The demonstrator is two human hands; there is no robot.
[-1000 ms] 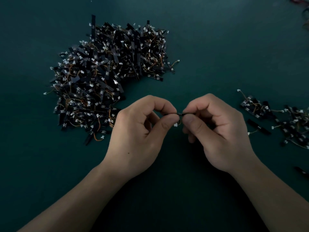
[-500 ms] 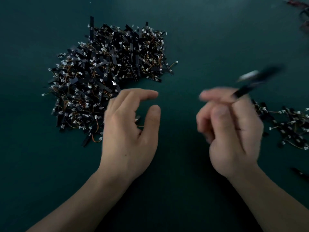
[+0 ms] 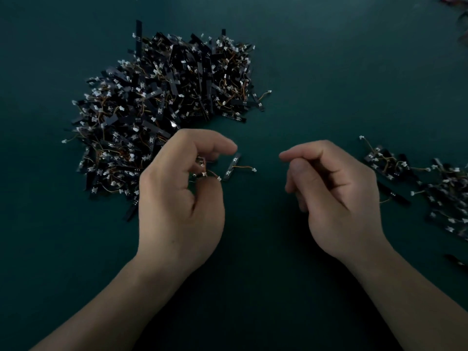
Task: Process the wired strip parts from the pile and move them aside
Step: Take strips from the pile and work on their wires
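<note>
Wired strip part (image 3: 231, 167) sits just right of the left hand's (image 3: 181, 198) fingers (image 3: 217, 145): short black strip, tilted, small white components, orange wire ending in a white plug; hanging or lying on the dark green surface (image 3: 304, 72), cannot tell. Left hand is back-up at the near edge of the pile (image 3: 164, 110), thumb and curled fingers pinching a wire tangle (image 3: 203, 173) with white connectors. Right hand (image 3: 334, 198) hovers apart to the right, fingers loosely curled, holding nothing, near the set-aside group (image 3: 443, 193).
</note>
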